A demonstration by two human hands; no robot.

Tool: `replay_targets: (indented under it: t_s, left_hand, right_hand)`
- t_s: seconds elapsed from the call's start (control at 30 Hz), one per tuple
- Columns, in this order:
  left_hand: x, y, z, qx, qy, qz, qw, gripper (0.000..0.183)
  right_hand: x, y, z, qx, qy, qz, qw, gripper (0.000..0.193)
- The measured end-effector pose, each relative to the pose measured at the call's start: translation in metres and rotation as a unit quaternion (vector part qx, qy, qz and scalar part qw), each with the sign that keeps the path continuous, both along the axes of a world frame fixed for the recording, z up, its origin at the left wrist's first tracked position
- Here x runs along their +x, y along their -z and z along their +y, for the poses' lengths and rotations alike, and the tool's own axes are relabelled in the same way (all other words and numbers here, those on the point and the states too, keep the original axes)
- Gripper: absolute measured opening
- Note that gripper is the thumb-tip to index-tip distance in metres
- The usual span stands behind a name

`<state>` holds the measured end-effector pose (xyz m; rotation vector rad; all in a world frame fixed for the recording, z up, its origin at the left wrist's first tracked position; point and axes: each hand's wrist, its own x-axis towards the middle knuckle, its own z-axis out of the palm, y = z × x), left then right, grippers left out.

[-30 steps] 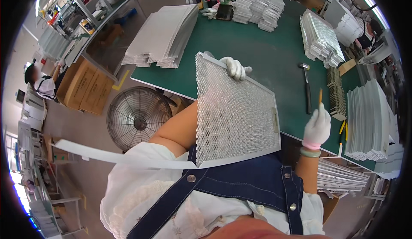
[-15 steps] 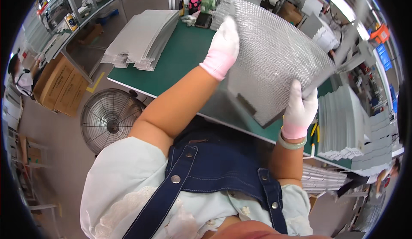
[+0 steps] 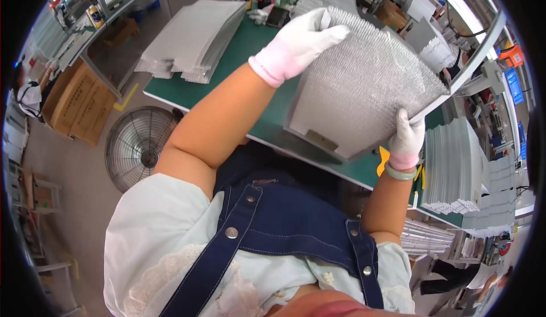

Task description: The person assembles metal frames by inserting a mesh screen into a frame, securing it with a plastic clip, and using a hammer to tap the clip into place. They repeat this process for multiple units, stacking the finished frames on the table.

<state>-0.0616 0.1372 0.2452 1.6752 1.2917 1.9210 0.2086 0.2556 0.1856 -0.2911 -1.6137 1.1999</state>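
Note:
A silver metal mesh panel (image 3: 364,84) stands tilted above the green tabletop, its upper edge ragged. My left hand (image 3: 301,41), in a white glove with a pink cuff, is closed on its upper left edge, thumb over the front. My right hand (image 3: 408,138), gloved alike, grips its lower right side with the thumb against the mesh. A pale narrow strip (image 3: 429,108) runs along the panel's right side from that hand and seems to continue up to the right; where it ends I cannot tell. Near the panel's lower edge sits a small dark rectangle (image 3: 322,139).
Stacked mesh sheets (image 3: 190,35) lie on the table's left, and another stack (image 3: 452,166) stands at right. A yellow tool (image 3: 383,160) lies by my right wrist. A floor fan (image 3: 139,146) and cardboard boxes (image 3: 85,109) are at left. A person (image 3: 460,274) is at lower right.
The panel has turned, its lower edge swinging left and up. My left hand shows its thumb now and has shifted slightly; my right hand has moved a little right and down. The pale strip has swung right.

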Motion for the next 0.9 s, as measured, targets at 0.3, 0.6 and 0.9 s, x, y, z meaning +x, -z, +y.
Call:
replay_targets:
  t_s: [0.3,0.6,0.9]
  left_hand:
    - [0.001,0.007,0.001,0.028,0.182,-0.113,0.976,0.028]
    - [0.011,0.035,-0.005,-0.09,0.178,-0.121,0.972,0.03]
    - [0.007,0.185,-0.042,-0.079,0.102,0.343,0.93,0.035]
  right_hand:
    - [-0.009,0.004,0.017,-0.008,0.001,-0.022,1.0,0.041]
    - [0.001,0.028,0.02,-0.041,-0.037,-0.004,0.998,0.036]
    - [0.03,0.14,0.008,0.126,-0.151,-0.426,0.883,0.045]
